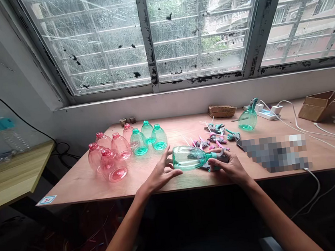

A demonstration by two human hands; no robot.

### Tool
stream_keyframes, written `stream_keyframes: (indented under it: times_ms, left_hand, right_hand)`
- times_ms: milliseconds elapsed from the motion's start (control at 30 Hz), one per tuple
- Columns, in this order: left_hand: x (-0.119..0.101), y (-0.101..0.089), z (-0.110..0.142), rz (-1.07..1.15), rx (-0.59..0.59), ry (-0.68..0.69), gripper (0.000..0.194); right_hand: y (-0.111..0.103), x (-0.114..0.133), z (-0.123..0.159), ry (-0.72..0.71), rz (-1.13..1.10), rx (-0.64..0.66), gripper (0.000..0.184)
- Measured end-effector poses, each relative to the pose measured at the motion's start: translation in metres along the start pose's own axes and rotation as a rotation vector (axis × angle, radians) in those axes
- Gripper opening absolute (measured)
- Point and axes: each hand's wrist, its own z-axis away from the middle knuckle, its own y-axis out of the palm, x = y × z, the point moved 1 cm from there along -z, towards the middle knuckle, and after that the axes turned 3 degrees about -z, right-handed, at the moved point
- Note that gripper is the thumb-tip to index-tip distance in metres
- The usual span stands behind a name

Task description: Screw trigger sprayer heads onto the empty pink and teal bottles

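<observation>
A clear green spray bottle lies sideways in the air above the table's front part, its base to the left and its neck to the right. My right hand is closed round the dark-and-green spray head at the neck. At the base is my left hand, fingers spread, thumb close under the bottle; whether it touches is hard to tell. Behind the bottle lies a pile of pink and green spray heads with thin tubes. Left of it stand green bottles and pink bottles without spray heads, several in all.
A green bottle with a spray head stands upright at the back right. Beyond it are a white power strip with cables and a cardboard box. A brown packet lies by the wall. Another wooden table is at the left.
</observation>
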Motion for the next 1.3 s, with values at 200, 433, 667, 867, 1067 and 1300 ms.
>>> stream_keyframes:
  times_ms: [200,433,667,867,1067,1300]
  left_hand:
    - [0.002,0.000,-0.001,-0.165,0.004,0.040,0.088]
    - [0.003,0.002,-0.002,-0.098,0.029,0.000,0.102]
    - [-0.005,0.000,-0.001,-0.291,-0.025,0.070,0.091]
    - [0.005,0.002,-0.002,-0.128,0.006,0.007,0.105]
    - [0.003,-0.002,-0.004,-0.223,-0.038,0.010,0.080]
    - [0.000,0.002,-0.001,-0.249,-0.025,0.069,0.095]
  right_hand:
    - [0.000,-0.001,0.000,-0.001,0.002,0.002,0.042]
    - [-0.001,-0.003,-0.001,0.004,-0.022,-0.001,0.042]
    - [0.000,-0.001,-0.001,0.015,0.000,-0.005,0.047]
    - [-0.001,-0.001,-0.001,0.006,-0.003,-0.007,0.044]
    - [-0.001,-0.002,-0.001,0.006,0.012,0.000,0.042]
    - [-0.001,-0.003,-0.001,-0.007,-0.001,-0.005,0.041]
